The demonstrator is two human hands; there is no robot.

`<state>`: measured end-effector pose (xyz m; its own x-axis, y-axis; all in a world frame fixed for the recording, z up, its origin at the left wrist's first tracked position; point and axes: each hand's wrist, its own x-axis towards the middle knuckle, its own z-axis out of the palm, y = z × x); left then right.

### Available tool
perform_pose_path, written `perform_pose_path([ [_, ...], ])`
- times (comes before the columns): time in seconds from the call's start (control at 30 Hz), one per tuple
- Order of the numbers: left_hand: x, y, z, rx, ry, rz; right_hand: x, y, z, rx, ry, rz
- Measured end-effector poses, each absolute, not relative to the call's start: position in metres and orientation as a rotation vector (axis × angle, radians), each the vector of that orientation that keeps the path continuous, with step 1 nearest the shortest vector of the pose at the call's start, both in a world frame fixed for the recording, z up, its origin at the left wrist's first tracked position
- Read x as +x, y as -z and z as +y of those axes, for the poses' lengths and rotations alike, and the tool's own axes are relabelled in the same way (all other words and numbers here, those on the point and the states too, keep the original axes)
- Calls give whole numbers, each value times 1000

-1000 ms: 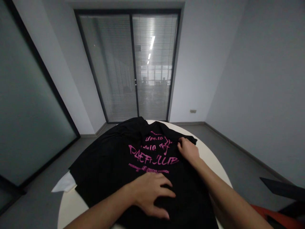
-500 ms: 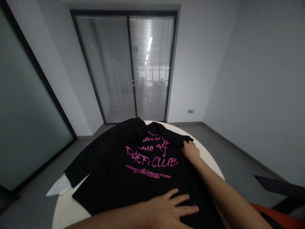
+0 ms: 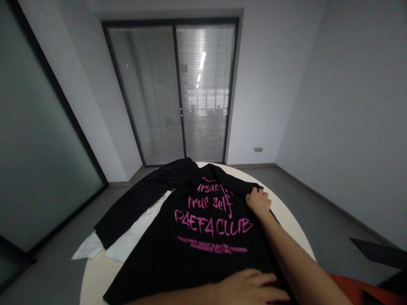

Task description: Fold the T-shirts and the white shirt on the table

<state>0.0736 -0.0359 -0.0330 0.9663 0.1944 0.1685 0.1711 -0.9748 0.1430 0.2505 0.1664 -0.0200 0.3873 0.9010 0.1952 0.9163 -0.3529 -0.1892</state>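
Note:
A black T-shirt [image 3: 143, 262] with pink lettering lies spread over a round table [image 3: 93, 279]. My right hand [image 3: 259, 201] is at the shirt's far right sleeve, its fingers curled over the cloth near the sleeve end. Low in the view, my left hand [image 3: 249, 286] rests palm down on the lower part of the shirt with its fingers apart; the bottom of that hand is cut off. White cloth [image 3: 136, 233] shows between the left sleeve and the shirt's body, and another white piece sticks out past the sleeve end.
Beyond the table is a glass door [image 3: 146, 101] with blinds. A frosted glass panel [image 3: 41, 148] stands on the left and a plain wall [image 3: 352, 114] on the right. Something red and black [image 3: 352, 288], partly out of view, is at the lower right.
The shirt's body has been drawn toward me and to the right, its lettering now flatter and easier to read. More white cloth shows at left. My left hand has moved lower and right.

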Motion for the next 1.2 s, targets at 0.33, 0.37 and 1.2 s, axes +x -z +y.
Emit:
perform_pose_path([
  [0.33, -69, -4, 109, 2430, -699, 2042, 259, 35, 167, -2209, 23, -1573],
  [0.37, -81, -3, 116, 2386, -678, 2147, 258, 34, 167, -2194, 18, -1572],
  [1.2, -169, -2, 107, 1674, -567, 2381, 259, 39, 173, -2137, -2, -1684],
])
